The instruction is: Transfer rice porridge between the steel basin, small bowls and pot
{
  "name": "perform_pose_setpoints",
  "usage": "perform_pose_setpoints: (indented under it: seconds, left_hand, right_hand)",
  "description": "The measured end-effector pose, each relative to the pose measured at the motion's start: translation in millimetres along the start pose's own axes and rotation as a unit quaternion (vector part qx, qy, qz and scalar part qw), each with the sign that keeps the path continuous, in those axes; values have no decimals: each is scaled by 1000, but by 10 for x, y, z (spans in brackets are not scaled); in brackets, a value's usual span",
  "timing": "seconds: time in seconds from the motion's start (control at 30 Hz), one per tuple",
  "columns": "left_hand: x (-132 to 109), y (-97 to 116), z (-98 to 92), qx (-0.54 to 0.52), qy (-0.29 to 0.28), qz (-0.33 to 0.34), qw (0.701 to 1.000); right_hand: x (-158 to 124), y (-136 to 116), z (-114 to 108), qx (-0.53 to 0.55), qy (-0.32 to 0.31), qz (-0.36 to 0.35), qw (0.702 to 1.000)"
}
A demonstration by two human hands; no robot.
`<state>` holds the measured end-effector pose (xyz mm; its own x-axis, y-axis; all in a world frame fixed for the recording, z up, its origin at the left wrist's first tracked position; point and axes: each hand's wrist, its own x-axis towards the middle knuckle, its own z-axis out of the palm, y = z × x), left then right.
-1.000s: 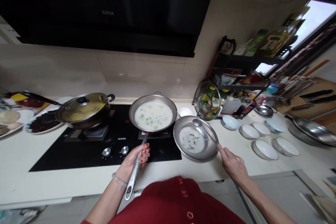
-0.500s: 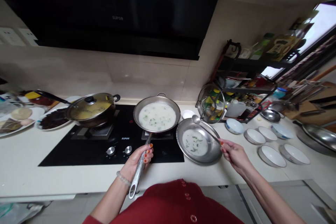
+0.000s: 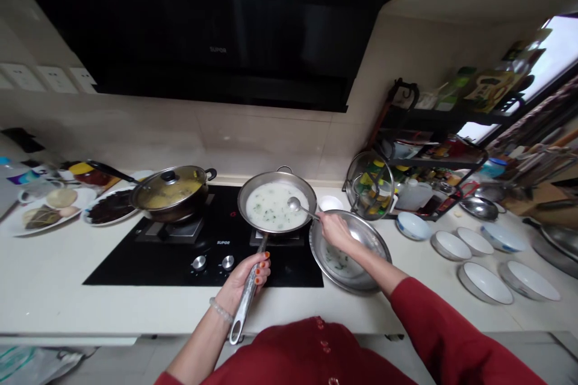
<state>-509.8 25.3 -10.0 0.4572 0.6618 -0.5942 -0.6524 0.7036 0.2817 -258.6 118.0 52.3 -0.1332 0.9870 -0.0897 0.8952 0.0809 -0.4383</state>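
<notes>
My left hand [image 3: 249,277] is wrapped round the metal handle of a frying pan [image 3: 311,192] on the right burner. White soup [image 3: 266,206] with green bits fills much of the pan. In my right hand [image 3: 333,230] is a long-handled metal ladle [image 3: 294,204], its bowl over the soup near the pan's right side. Whether the bowl touches the liquid I cannot tell. Beneath my right forearm stands a wide steel basin [image 3: 383,252] holding some of the same white soup with green shreds; my hand and arm cover part of it.
A lidded pot [image 3: 176,191] occupies the left burner of the black cooktop [image 3: 158,264]. Plates of food [image 3: 112,204] lie to its left. Several white bowls [image 3: 485,283] stand at right, before a spice rack [image 3: 438,162] and a leaning glass lid [image 3: 370,183]. The range hood [image 3: 217,72] hangs above.
My right hand has carried the ladle left, from over the steel basin to over the frying pan. My left hand keeps its hold on the pan handle. The view has shifted slightly.
</notes>
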Motion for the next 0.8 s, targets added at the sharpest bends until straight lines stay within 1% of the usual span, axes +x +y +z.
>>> perform_pose_setpoints:
  seconds: [0.1, 0.17, 0.3, 0.43, 0.57, 0.8]
  left_hand:
    - [23, 1, -35, 7, -8, -10, 1000]
    - [32, 0, -50, 8, -11, -12, 1000]
    - [26, -1, -46, -2, -7, -5, 1000]
    - [8, 7, -36, 2, -9, -13, 1000]
    - [15, 2, -43, 3, -18, -1, 1000]
    - [-2, -10, -13, -9, 1, 0, 1000]
  right_hand:
    - [96, -23, 51, 59, -8, 16, 998]
    - [133, -10, 36, 106, -14, 44, 993]
    - [136, 41, -63, 204, -22, 104, 973]
    - [86, 78, -170, 277, -18, 129, 952]
    - [39, 94, -240, 314, -20, 143, 938]
    - [-6, 178, -248, 353, -22, 151, 923]
